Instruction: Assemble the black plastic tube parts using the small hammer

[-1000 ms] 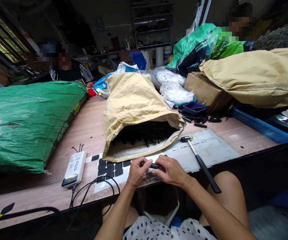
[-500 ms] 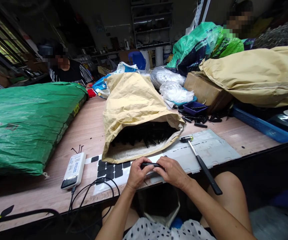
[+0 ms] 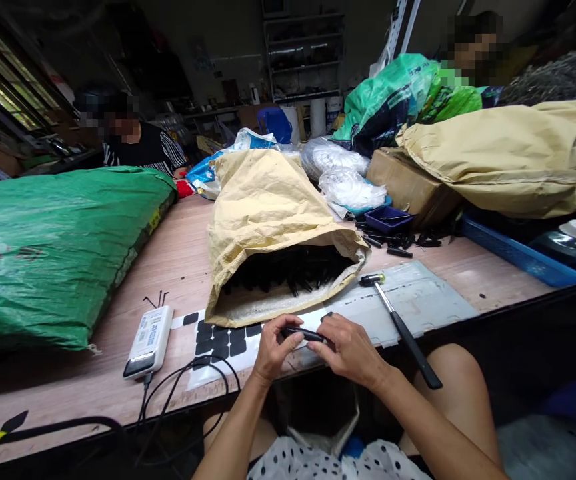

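At the table's front edge, my left hand [image 3: 274, 347] is closed around one end of a slim black pen-like piece [image 3: 309, 333]. My right hand [image 3: 344, 343] has its fingers closed about the other end, partly hiding it. Just beyond my hands lies a cream sack [image 3: 273, 200], its mouth facing me and full of many black pieces [image 3: 288, 270]. Under and beside my hands is a white sheet with black rounded squares [image 3: 221, 343]. To the right, a small mallet [image 3: 401, 327] rests on a grey plate [image 3: 431, 293], its black handle jutting over the edge.
A large green sack [image 3: 63, 253] fills the left side. A white power bank [image 3: 148, 341] with black cables [image 3: 193, 363] lies nearer. At right are a purple tray [image 3: 389, 219], a cardboard box [image 3: 413, 183] and a blue basket [image 3: 513, 250]. Two other people sit across the table.
My right hand has shifted slightly right and its fingers have moved along the black piece, exposing more of it. My left hand has kept its hold.
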`<state>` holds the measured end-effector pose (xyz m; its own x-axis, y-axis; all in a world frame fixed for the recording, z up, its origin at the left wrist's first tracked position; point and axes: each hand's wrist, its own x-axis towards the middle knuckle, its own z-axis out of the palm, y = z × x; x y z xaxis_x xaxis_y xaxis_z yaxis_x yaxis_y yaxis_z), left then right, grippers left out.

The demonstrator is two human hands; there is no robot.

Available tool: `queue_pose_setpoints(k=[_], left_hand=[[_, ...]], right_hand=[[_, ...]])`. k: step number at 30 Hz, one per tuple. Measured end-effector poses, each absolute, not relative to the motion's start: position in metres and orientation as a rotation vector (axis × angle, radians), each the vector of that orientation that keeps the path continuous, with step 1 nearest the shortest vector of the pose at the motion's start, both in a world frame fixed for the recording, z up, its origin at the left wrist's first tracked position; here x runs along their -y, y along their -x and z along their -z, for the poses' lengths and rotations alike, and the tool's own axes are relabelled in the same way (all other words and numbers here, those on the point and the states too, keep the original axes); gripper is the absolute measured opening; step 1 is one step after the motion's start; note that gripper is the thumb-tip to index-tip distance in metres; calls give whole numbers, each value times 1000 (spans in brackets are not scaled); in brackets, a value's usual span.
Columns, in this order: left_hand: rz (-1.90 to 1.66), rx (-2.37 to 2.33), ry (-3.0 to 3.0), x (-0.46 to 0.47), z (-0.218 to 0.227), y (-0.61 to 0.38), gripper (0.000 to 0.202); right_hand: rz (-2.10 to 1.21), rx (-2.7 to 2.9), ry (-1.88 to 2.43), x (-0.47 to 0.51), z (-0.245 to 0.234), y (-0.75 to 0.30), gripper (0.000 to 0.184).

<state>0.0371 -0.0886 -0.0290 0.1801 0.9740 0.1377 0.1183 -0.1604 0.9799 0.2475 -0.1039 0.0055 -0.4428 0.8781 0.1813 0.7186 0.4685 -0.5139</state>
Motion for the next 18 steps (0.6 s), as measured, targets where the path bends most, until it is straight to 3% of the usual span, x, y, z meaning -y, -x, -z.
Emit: queue_pose_setpoints(k=[4,7,13,18], left_hand=[[-1201,-1026,-1401,89,29,-38,47],[-1169,-1074,-1406,88,30,-40,43],[-1107,-1217,-1451,88,37,-44,31],[-1141,-1382,-1385,67,24,-48,33]], right_hand=[[-900,2439,1307,139,-18,-268,27],[-1105,2588,1457,161,11,-271,29],[-929,2540,1883,167,91,-247,21],[-993,2385,1688,169,63,-256,25]])
